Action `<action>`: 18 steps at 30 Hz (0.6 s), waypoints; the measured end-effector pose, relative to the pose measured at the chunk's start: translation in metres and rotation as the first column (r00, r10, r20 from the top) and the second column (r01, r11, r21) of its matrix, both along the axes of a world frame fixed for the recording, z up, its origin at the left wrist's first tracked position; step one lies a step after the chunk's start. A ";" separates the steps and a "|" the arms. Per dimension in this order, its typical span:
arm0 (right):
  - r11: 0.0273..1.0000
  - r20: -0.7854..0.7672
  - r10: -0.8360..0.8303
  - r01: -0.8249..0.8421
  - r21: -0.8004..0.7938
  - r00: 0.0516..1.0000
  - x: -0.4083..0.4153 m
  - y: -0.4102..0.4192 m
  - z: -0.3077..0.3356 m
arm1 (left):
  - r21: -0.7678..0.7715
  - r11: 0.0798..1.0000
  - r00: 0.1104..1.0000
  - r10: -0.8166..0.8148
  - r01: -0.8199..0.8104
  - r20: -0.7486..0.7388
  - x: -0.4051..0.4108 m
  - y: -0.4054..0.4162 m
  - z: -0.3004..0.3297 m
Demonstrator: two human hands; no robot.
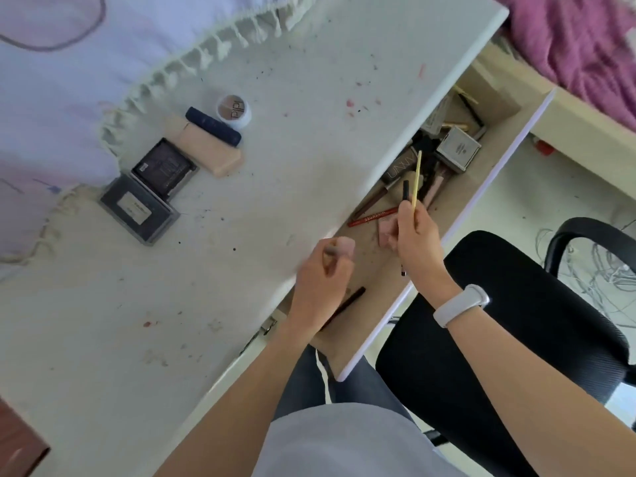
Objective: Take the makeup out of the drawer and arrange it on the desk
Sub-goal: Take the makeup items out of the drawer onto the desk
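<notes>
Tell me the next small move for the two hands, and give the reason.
Probably carry both hands over to the desk and set their items down beside the compacts lined up there. The right hand grips a yellow stick and a dark pencil above the open drawer; the left hand holds a small pink item at the desk edge.

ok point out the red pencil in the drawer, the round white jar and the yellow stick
red pencil (373,216): head view, middle of its shaft.
round white jar (234,111): head view, lid.
yellow stick (417,175): head view, shaft above the fingers.
</notes>
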State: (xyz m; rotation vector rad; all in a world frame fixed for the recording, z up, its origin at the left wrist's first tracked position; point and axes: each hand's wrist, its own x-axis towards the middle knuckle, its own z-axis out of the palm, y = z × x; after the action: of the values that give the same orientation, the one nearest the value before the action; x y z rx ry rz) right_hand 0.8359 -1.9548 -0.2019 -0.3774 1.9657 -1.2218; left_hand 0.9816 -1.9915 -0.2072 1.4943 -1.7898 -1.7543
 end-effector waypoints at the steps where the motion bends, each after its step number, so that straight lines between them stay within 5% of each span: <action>1: 0.999 0.001 0.043 -0.043 0.024 0.999 0.007 -0.006 0.004 | 0.097 0.989 0.988 0.123 -0.114 -0.090 0.005 -0.007 0.008; 4: 0.978 0.012 0.206 -0.206 -0.007 0.978 0.036 -0.028 0.014 | 0.361 0.859 0.835 0.472 -0.364 -0.281 0.037 -0.031 0.025; 7: 0.906 0.027 0.421 -0.419 -0.065 0.906 0.075 -0.053 0.019 | 0.470 0.714 0.682 0.678 -0.519 -0.276 0.087 -0.050 0.032; 12: 0.630 -0.195 0.769 -0.773 0.074 0.609 0.158 -0.088 0.012 | 0.054 0.657 0.659 0.748 -0.752 0.072 0.166 -0.071 0.021; 18: 0.472 -0.399 0.821 -0.879 0.072 0.409 0.245 -0.123 0.004 | -0.078 0.625 0.601 0.772 -0.777 0.207 0.225 -0.105 0.013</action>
State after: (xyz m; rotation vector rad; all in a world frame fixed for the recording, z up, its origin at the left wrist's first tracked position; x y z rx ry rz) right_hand 1.0808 -2.0782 -0.1984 -1.6093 1.5362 -0.5880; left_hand 1.2062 -2.0968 -0.1945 2.1029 -0.8861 -1.1652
